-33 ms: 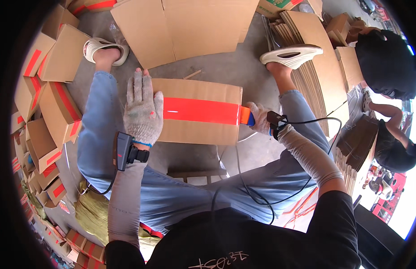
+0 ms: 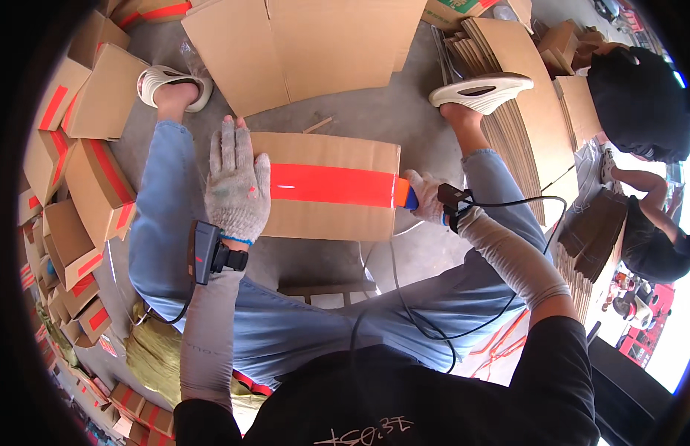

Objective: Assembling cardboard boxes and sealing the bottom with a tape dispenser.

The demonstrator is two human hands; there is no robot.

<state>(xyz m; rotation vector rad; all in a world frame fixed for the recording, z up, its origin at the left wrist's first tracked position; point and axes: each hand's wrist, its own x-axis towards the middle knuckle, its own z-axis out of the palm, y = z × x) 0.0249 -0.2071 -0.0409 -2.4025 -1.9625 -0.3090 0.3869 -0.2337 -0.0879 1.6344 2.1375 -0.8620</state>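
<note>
A brown cardboard box [image 2: 326,225] lies crosswise between my knees, with a strip of red tape [image 2: 326,183] along its upper face. My left hand [image 2: 237,178], in a pale knit glove with the fingertips bare, rests flat at the box's left end, its fingers stretched out. At the right end, my gloved right hand [image 2: 428,196] is closed round an orange and blue tape dispenser [image 2: 406,194]. The dispenser touches the box's right edge, where the tape strip ends. My fingers hide most of the dispenser.
A large cardboard sheet [image 2: 308,52] stands ahead. Taped boxes [image 2: 99,171] crowd the left, and flattened cardboard [image 2: 519,97] is stacked to the right. Black cables [image 2: 395,275] hang from my wrists across my lap. Another person [image 2: 642,104] is at the far right.
</note>
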